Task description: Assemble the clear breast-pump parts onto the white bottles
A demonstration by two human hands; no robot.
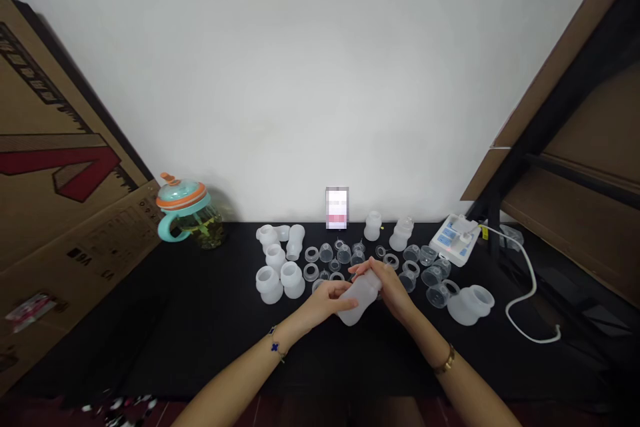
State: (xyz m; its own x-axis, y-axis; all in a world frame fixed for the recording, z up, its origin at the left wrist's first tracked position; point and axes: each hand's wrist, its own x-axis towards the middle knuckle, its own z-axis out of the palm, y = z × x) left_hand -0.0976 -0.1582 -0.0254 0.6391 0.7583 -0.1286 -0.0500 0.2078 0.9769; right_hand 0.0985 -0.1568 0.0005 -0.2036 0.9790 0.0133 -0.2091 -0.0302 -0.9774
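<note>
A frosted white baby bottle (356, 303) lies tilted between my hands over the black table. My left hand (330, 299) wraps round its lower body, thumb along the side. Around its upper end curl the fingers of my right hand (390, 283), and they hide what is there. Just beyond my hands are clear caps (343, 253), collar rings (311, 272) and bottle nipples (339, 245). Several open white bottles (293, 280) stand to the left. Near my right wrist a wide white bottle (470, 305) leans on its side, beside more clear caps (439, 295).
A teal and orange lidded jug (187, 210) stands at the left by a cardboard box (65, 200). Against the wall leans a phone (337, 207). Two bottles (401, 235) stand at the back right. A white power strip (456, 240) and cable (534, 273) lie at the right.
</note>
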